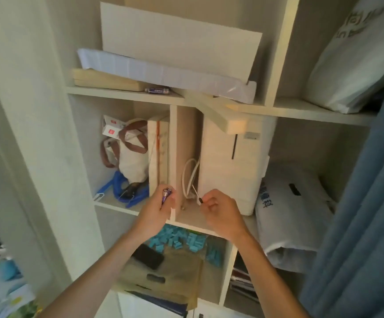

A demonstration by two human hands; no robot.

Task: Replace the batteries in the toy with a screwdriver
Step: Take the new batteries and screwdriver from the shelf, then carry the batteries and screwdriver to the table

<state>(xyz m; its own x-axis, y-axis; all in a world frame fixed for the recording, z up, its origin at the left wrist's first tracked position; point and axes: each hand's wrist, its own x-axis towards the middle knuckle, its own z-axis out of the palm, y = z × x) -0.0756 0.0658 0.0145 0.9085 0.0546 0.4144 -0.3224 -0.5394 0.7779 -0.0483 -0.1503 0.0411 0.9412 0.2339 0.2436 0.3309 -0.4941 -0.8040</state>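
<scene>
Left hand (157,208) grips purple batteries (166,195), protruding above its fingers. Right hand (218,210) pinches a small screwdriver (196,195), shaft angled up-left. Both items judged light, rigid; batteries smooth, best held mid-body. Toy not visible.

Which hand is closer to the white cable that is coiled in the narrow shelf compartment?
The right hand, holding a small screwdriver, is just right of the white cable. The left hand, holding batteries, is farther, left of the divider.
</scene>
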